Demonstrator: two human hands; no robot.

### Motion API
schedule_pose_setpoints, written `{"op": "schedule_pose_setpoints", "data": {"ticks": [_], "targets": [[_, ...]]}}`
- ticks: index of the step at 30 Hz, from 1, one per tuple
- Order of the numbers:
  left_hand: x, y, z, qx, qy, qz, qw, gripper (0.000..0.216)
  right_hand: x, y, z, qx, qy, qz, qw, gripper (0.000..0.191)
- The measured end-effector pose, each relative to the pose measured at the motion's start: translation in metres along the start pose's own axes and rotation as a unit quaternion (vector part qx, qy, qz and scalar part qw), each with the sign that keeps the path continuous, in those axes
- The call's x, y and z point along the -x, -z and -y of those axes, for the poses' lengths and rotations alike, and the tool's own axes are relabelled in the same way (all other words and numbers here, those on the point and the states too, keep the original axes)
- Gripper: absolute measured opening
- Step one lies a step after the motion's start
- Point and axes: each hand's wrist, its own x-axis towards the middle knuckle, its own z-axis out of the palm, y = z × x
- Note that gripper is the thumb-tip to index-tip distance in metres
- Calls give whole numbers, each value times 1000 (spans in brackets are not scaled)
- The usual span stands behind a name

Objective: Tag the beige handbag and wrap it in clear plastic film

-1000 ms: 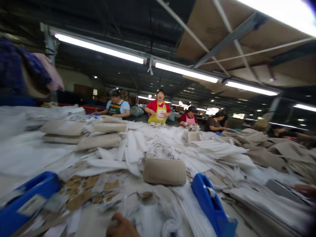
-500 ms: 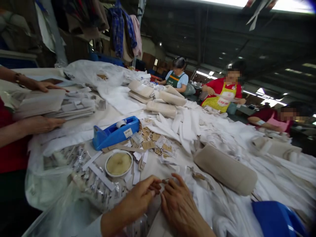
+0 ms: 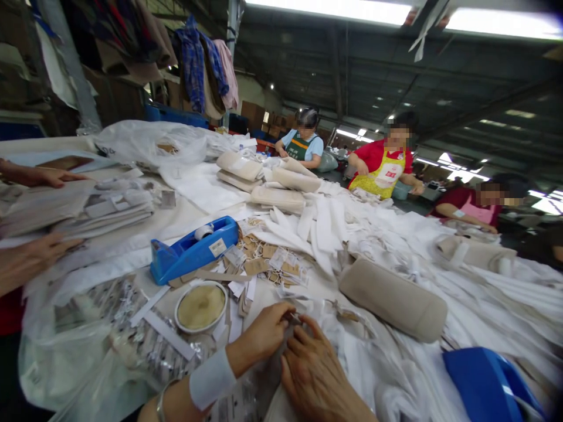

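Observation:
My left hand (image 3: 264, 333) is closed in a pinch, fingertips meeting those of my right hand. Something small and thin lies between them, too hidden to name. Bent fingers of my right hand (image 3: 315, 364) press low over a piece of beige fabric (image 3: 278, 405), partly covered by both hands. Just left of my hands stands a round white dish with a yellowish filling (image 3: 201, 307). Beyond them lies a heap of brown cardboard tags with white strings (image 3: 259, 264). A folded beige cloth bundle (image 3: 393, 300) rests to the right.
A blue tape dispenser (image 3: 193, 249) stands behind the dish; another blue object (image 3: 488, 381) is at the lower right. Clear plastic bags (image 3: 57, 369) lie at left. A co-worker's hands (image 3: 39, 255) are by a fabric stack (image 3: 109, 214). Other people work across the table.
The view has tilted up and shifted slightly. My left forearm shows more, with a pale cuff and a bracelet. My hands stay together at the same spot on the fabric.

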Motion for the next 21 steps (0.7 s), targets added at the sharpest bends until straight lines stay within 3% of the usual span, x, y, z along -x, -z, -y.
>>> {"op": "schedule_pose_setpoints", "data": {"ticks": [6, 10, 13, 17, 19, 21], "targets": [[5, 18, -9, -121, -20, 48, 991, 33, 4, -13, -6, 37, 18, -39, 998, 7], [-12, 35, -39, -272, -31, 23, 961, 30, 1, -20, -11, 64, 53, -79, 993, 18], [-49, 41, -68, -361, -62, -8, 931, 27, -3, -29, -17, 65, 73, -96, 991, 26], [-120, 30, -93, -423, -85, -42, 901, 31, -10, -39, -27, 82, 123, -140, 979, 42], [-155, 18, -98, -438, -99, -54, 892, 39, -12, -31, -30, 122, 138, -87, 979, 43], [-184, 5, -100, -455, -111, -53, 882, 57, -12, -13, -28, 168, 134, -19, 976, 31]]}}
